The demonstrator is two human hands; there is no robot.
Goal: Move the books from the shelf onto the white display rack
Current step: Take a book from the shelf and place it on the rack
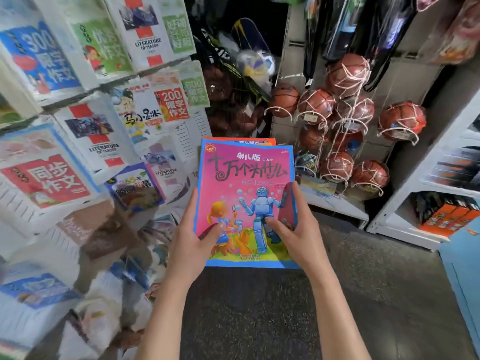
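A stack of thin books, topped by a pink book (246, 193) with a blue border and a robot drawing, is held flat in front of me above the floor. My left hand (193, 242) grips its lower left edge, thumb on the cover. My right hand (298, 229) grips the lower right edge, thumb on the cover, and curls the corner up. An orange book edge (241, 140) shows behind the top. The white display rack (52, 105) fills the left, with several books facing out in its tiers.
Basketballs in string nets (348, 110) hang on a white panel at right of centre. A white shelf unit (415, 224) with orange boxes (446, 216) stands at right. A blue box corner (465, 268) sits at far right. Dark floor (259, 307) lies below my arms.
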